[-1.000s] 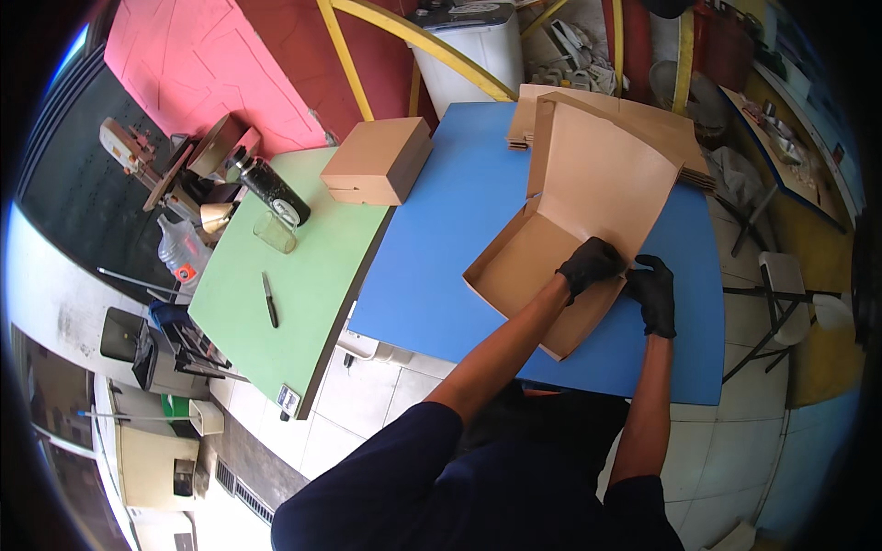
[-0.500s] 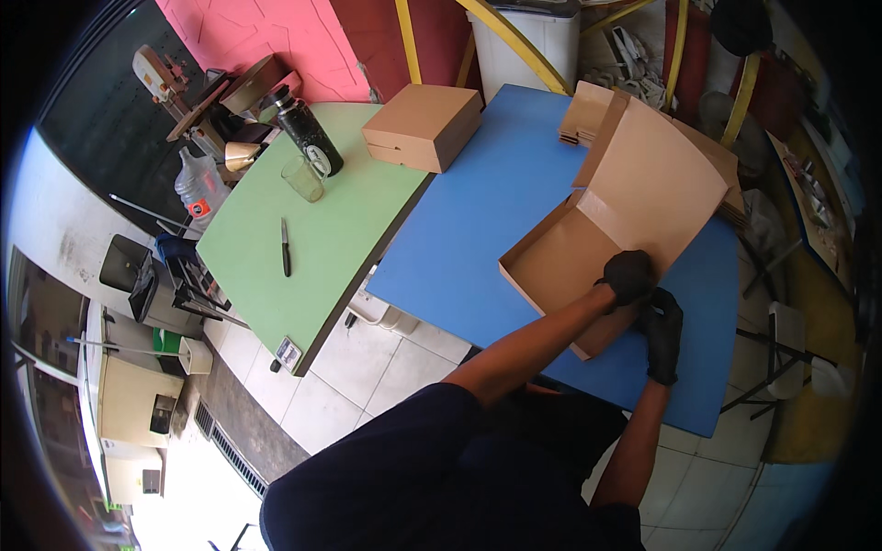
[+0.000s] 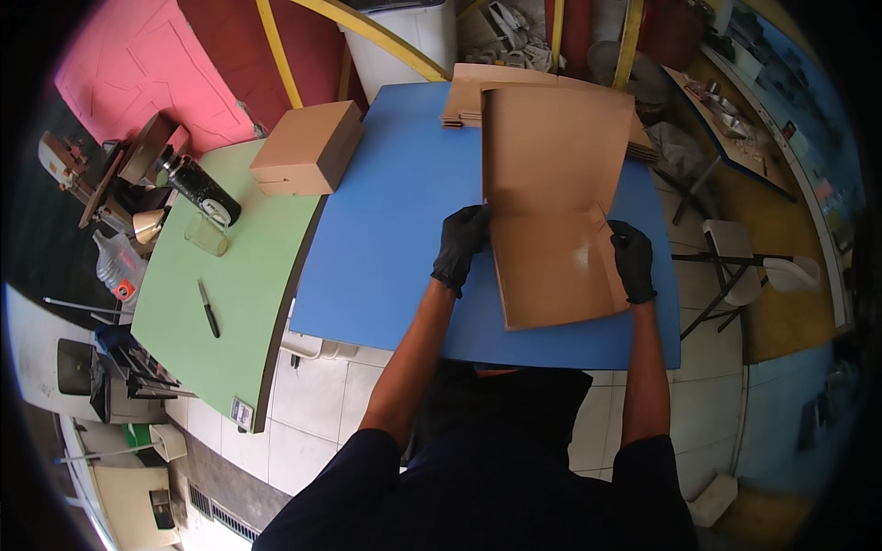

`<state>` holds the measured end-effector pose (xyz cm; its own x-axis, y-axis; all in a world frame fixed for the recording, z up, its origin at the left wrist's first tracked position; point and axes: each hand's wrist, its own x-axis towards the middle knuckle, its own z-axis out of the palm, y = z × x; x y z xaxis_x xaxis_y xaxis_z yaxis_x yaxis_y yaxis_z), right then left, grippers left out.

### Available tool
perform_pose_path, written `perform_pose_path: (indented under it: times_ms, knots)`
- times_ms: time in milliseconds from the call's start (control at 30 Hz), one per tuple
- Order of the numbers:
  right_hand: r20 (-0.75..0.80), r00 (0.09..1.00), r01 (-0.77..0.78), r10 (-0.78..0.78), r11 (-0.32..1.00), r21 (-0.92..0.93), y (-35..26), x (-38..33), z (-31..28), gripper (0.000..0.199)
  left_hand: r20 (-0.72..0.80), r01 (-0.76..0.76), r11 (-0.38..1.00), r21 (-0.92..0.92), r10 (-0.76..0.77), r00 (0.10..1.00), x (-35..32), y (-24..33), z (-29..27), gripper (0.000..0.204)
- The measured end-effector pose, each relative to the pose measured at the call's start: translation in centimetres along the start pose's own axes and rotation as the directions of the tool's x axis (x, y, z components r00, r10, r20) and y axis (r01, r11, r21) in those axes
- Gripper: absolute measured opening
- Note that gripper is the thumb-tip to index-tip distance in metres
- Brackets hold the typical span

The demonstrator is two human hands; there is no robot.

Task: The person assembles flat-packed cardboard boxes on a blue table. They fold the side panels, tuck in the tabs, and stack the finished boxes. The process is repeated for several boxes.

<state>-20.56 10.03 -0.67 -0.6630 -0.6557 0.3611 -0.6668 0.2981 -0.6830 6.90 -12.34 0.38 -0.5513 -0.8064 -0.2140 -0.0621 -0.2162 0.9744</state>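
Observation:
In front of me on the blue table [image 3: 395,220] stands a brown cardboard box [image 3: 556,266], its lid [image 3: 556,147] raised upright at the far side. My left hand [image 3: 459,243], in a black glove, has its fingers closed at the box's left edge, by the lid fold. At the right side, my gloved right hand [image 3: 632,260] pinches the side wall near a small corner flap. The inside of the box shows no contents. Both hands hide parts of the edges they grip.
Behind the lid lie flattened cardboard sheets [image 3: 464,110]. A closed cardboard box [image 3: 308,147] straddles the green table [image 3: 248,303] and the blue one. On the green table are a black bottle [image 3: 202,190], a glass mug [image 3: 207,234] and a knife [image 3: 209,310]. A folding chair [image 3: 735,262] stands right.
My left hand has gone from the box's near right side to its left edge. The box has turned to face me squarely, lid upright. My view has swung right.

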Motion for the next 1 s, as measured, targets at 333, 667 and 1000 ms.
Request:
perform_pose_path:
  times_ms: [333, 667, 1000]
  knots:
    - [-0.194, 0.951, 0.145, -0.241, 0.901, -0.409, -5.2, -0.2, 0.7, 0.028, 0.104, -0.15, 0.962, 0.229, 0.129, 0.986, 1.4, -1.1, -0.1, 0.037]
    - [0.582, 0.807, -0.256, 0.102, 0.948, 0.189, -15.0, 2.0, 11.5, 0.028, 0.042, -0.196, 0.899, 0.392, 0.195, 0.98, 0.1, -2.2, 0.3, 0.042]
    - [0.456, 0.684, 0.646, -0.57, 0.763, -0.015, -14.2, 3.8, 11.5, 0.017, -0.164, -0.272, 0.94, 0.207, 0.308, 0.937, -0.6, -3.7, 0.4, 0.048]
